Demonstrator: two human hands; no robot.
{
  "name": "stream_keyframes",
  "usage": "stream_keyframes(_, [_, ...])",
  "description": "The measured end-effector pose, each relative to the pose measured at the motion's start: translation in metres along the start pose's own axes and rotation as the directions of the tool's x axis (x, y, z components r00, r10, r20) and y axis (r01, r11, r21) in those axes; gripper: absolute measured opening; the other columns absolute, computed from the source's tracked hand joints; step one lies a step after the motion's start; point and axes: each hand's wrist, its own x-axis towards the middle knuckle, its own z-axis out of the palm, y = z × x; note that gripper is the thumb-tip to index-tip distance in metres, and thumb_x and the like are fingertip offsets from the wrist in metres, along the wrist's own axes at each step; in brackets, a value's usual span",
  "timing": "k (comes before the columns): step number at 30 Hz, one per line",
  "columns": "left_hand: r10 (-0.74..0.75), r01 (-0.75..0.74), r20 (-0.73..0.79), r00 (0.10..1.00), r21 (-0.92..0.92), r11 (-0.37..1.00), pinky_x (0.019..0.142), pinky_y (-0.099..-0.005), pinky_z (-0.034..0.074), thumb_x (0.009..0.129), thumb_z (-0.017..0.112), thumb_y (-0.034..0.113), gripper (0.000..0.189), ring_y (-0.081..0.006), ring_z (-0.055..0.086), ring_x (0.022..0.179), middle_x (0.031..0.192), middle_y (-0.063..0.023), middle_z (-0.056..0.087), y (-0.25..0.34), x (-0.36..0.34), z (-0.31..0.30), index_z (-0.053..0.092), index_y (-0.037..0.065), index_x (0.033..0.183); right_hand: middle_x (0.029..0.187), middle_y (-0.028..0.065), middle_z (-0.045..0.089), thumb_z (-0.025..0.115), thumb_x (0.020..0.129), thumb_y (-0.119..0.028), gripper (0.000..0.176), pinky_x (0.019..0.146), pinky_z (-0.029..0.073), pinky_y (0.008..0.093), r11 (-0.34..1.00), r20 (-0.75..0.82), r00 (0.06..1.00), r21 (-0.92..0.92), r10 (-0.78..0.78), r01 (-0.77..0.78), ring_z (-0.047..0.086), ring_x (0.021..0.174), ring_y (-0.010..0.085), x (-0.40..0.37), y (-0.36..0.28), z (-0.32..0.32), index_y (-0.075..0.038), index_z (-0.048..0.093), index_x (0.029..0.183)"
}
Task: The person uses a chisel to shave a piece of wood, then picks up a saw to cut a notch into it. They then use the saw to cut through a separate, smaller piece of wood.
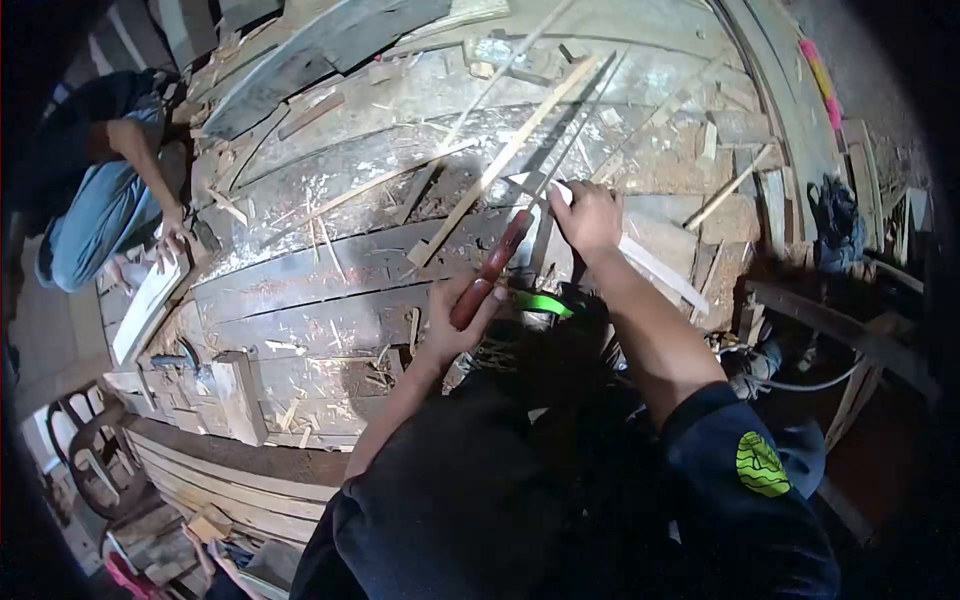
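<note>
The worn plank platform (290, 305) was gritty, strewn with curled shavings and thin splinters under patchy light. At its left end another person (100, 205) in jeans crouched, a hand on a pale squared timber (150, 305). Nearer me, the left hand (462, 315) had its fingers wrapped round the glossy red-brown handle of a long, narrow-bladed tool (492, 268), which slanted away above the planks. The right hand (590, 215) was closed on a smooth white piece (558, 197) beside the blade; I couldn't tell whether they touched. Dark clothing (450, 480) hid the lap, and shadow swallowed the room's edges.
</note>
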Motion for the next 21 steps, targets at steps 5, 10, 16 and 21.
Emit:
stream_keyframes(5, [0.116, -0.139, -0.162, 0.98, -0.142, 0.98, 0.053, -0.0302, 0.04, 0.081, 0.071, 0.014, 0.018, -0.016, 0.051, 0.054, 0.066, -0.009, 0.057, 0.026, 0.002, -0.035, 0.06, 0.001, 0.076, 0.096, 0.0182, 0.069, 0.052, 0.096, -0.032, 0.033, 0.097, 0.037, 0.0419, 0.89, -0.103, 0.995, 0.451, -0.02, 0.064, 0.063, 0.097, 0.0337, 0.006, 0.016, -0.002, -0.005, 0.067, 0.107])
stream_keyframes(10, [-0.033, -0.019, -0.211, 0.977, -0.236, 0.972, 0.058, -0.0315, 0.043, 0.083, 0.066, 0.023, 0.024, -0.0157, 0.054, 0.062, 0.068, -0.0068, 0.058, 0.041, -0.015, -0.03, 0.062, 0.0, 0.084, 0.106, 0.013, 0.064, 0.051, 0.098, -0.009, 0.021, 0.081, 0.048, 0.0304, 0.792, -0.257, 0.966, 0.596, 0.029, 0.135, 0.061, 0.09, 0.0168, 0.021, 0.065, -0.033, 0.001, 0.058, 0.115])
stream_keyframes(16, [-0.178, 0.055, -0.308, 0.935, -0.37, 0.927, 0.056, -0.0263, 0.036, 0.088, 0.065, 0.03, 0.032, -0.0106, 0.045, 0.063, 0.074, -0.0003, 0.053, 0.031, -0.023, -0.026, 0.058, 0.0, 0.097, 0.112, 0.0164, 0.066, 0.043, 0.08, 0.014, 0.045, 0.087, 0.051, 0.0356, 0.894, 0.024, 0.906, 0.173, -0.423, 0.413, 0.066, 0.103, 0.0281, 0.094, 0.172, -0.164, -0.002, 0.058, 0.12])
stream_keyframes(21, [-0.179, 0.044, -0.329, 0.927, -0.379, 0.924, 0.057, -0.0249, 0.036, 0.088, 0.064, 0.026, 0.025, -0.0096, 0.045, 0.064, 0.072, -0.0002, 0.05, 0.023, -0.031, -0.027, 0.057, 0.002, 0.092, 0.101, 0.0229, 0.068, 0.049, 0.08, -0.004, 0.036, 0.086, 0.051, 0.0417, 0.886, 0.516, 0.828, -0.25, -0.219, 0.39, 0.066, 0.097, 0.0366, 0.033, 0.174, -0.256, 0.0, 0.064, 0.113])
